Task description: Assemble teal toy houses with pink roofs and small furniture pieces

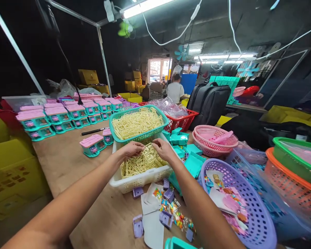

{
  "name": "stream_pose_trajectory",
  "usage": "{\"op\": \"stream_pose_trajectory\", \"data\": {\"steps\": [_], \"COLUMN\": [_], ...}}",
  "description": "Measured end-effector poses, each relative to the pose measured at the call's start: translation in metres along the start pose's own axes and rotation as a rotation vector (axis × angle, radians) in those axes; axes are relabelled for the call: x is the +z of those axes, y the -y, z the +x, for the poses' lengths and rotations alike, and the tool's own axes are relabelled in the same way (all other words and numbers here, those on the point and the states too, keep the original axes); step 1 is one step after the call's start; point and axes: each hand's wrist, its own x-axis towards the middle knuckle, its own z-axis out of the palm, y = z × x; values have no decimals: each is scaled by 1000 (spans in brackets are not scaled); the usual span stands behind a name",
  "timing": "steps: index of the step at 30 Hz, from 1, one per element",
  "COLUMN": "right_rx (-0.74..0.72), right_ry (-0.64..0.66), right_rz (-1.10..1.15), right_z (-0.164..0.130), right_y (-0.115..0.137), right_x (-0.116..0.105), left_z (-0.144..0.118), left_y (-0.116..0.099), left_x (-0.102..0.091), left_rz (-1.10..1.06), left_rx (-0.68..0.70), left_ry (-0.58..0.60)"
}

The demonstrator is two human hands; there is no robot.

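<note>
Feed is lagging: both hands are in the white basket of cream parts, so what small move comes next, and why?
Probably pull one cream part free: the left hand and right hand pinch it from both sides, and it seems tangled with the heap in the white basket.

Green basket (163,121) behind white basket (134,181)

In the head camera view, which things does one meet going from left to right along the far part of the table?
Stacked teal-and-pink toy boxes → green basket of yellow parts → red basket → pink basket → orange basket.
</note>
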Motion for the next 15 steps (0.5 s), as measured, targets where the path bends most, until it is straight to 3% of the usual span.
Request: {"op": "stream_pose_trajectory", "data": {"steps": [5,8,12,15], "right_rx": [-93,-94,-88,-84], "right_ry": [153,152,115,118], "right_rz": [166,204,192,174], "right_z": [-3,-2,-2,-2], "right_y": [-4,-10,-14,-14], "right_x": [3,5,5,5], "left_z": [-13,-17,-16,-7], "left_y": [-12,-20,-30,-31], "left_x": [13,13,-21,-56], "left_rz": [-1,113,319,475], "left_rx": [143,208,273,220], "left_ry": [-65,-172,-446,-532]}}
